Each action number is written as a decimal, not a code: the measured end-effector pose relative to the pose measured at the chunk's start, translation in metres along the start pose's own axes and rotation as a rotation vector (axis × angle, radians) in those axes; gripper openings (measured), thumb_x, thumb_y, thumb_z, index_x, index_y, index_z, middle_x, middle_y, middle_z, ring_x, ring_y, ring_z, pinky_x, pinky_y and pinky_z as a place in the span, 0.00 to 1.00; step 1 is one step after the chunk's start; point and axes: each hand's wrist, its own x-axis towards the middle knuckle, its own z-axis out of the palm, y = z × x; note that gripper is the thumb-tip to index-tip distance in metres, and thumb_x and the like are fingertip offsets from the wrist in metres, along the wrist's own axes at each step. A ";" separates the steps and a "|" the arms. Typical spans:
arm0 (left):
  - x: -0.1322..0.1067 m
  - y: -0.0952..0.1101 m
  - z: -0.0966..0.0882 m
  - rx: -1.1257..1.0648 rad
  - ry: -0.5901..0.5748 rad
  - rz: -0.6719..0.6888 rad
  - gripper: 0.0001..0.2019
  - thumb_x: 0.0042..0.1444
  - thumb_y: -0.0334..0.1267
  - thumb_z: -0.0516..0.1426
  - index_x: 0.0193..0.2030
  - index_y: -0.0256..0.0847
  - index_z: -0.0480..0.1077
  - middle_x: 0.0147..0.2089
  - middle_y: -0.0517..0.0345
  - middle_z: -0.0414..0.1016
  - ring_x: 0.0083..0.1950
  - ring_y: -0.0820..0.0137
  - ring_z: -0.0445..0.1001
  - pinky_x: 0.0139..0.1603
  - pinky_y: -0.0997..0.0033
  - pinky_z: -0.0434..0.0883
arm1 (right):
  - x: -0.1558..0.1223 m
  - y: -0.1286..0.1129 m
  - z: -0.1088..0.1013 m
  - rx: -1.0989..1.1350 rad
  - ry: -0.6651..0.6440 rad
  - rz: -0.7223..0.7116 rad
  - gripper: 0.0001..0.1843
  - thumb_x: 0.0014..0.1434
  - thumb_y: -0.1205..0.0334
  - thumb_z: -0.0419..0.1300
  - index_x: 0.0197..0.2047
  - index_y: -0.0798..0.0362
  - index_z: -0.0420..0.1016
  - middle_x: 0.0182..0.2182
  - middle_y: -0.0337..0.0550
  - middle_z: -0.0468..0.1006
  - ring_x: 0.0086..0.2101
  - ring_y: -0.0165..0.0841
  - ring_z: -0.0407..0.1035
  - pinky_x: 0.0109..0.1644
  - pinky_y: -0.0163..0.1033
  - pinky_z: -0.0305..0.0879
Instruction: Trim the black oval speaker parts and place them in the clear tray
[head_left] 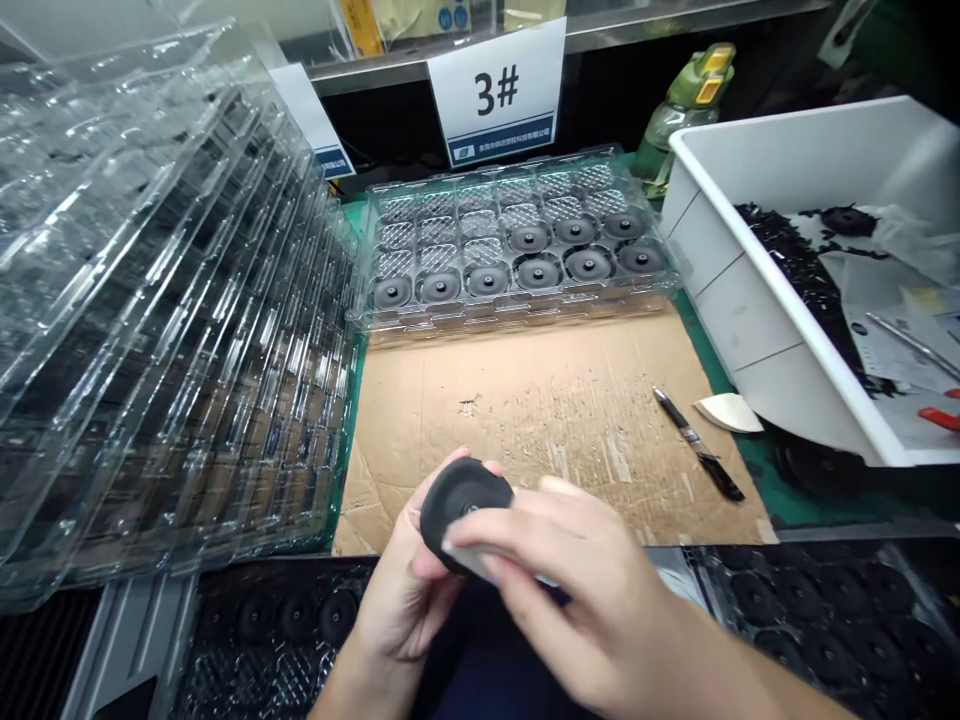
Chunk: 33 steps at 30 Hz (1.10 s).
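My left hand (401,590) is closed round a black round rubber part (459,505), held just above the near edge of a cardboard sheet (540,410). My right hand (592,590) lies over the part from the right, its fingers pressed together against the part's lower face; a pale thin thing under those fingers is too hidden to name. Beyond the cardboard stands a clear plastic tray (517,250) with several of the same black parts seated in its front pockets.
A tall stack of clear trays (165,320) fills the left side. A white bin (810,270) with black scraps and papers stands at right. A small knife (697,445) and a white scrap (727,412) lie near it. Dark trays of parts (817,620) sit in front.
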 end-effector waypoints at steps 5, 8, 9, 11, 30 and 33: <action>0.003 -0.005 0.001 -0.067 -0.060 -0.114 0.24 0.39 0.40 0.68 0.46 0.47 0.74 0.43 0.61 0.80 0.48 0.71 0.76 0.51 0.79 0.70 | -0.002 -0.004 -0.019 -0.330 0.049 0.057 0.16 0.64 0.71 0.46 0.42 0.57 0.75 0.26 0.40 0.72 0.25 0.31 0.59 0.32 0.40 0.49; 0.003 -0.006 0.007 -0.074 -0.115 -0.124 0.19 0.41 0.40 0.67 0.43 0.44 0.76 0.38 0.63 0.80 0.43 0.74 0.77 0.47 0.82 0.71 | 0.015 0.007 -0.024 -0.220 -0.053 -0.179 0.20 0.65 0.70 0.43 0.40 0.52 0.77 0.24 0.38 0.71 0.26 0.31 0.60 0.33 0.40 0.50; 0.003 -0.005 0.009 -0.072 -0.130 -0.120 0.19 0.40 0.41 0.67 0.42 0.43 0.76 0.38 0.62 0.80 0.42 0.74 0.77 0.45 0.83 0.72 | 0.018 0.013 -0.024 -0.155 -0.057 -0.192 0.19 0.65 0.69 0.45 0.41 0.51 0.77 0.25 0.38 0.72 0.27 0.31 0.62 0.34 0.40 0.52; 0.000 -0.002 0.010 -0.085 -0.162 -0.125 0.22 0.39 0.41 0.68 0.44 0.42 0.75 0.43 0.59 0.79 0.43 0.71 0.77 0.44 0.80 0.73 | 0.016 0.029 -0.024 -0.073 0.030 -0.053 0.15 0.64 0.69 0.49 0.44 0.51 0.76 0.29 0.38 0.76 0.30 0.30 0.66 0.36 0.38 0.56; -0.003 -0.002 0.014 -0.121 -0.249 -0.177 0.26 0.41 0.41 0.68 0.49 0.44 0.72 0.48 0.55 0.77 0.46 0.63 0.77 0.42 0.73 0.74 | -0.035 0.027 -0.040 -0.118 0.256 0.321 0.14 0.63 0.64 0.55 0.51 0.43 0.72 0.44 0.38 0.78 0.40 0.33 0.73 0.36 0.34 0.68; -0.005 -0.005 0.013 -0.045 -0.167 -0.184 0.29 0.36 0.44 0.69 0.49 0.44 0.73 0.45 0.55 0.78 0.45 0.67 0.76 0.48 0.75 0.70 | -0.015 -0.001 -0.039 -0.128 0.174 -0.048 0.14 0.64 0.68 0.51 0.51 0.50 0.72 0.35 0.40 0.79 0.31 0.31 0.69 0.34 0.37 0.63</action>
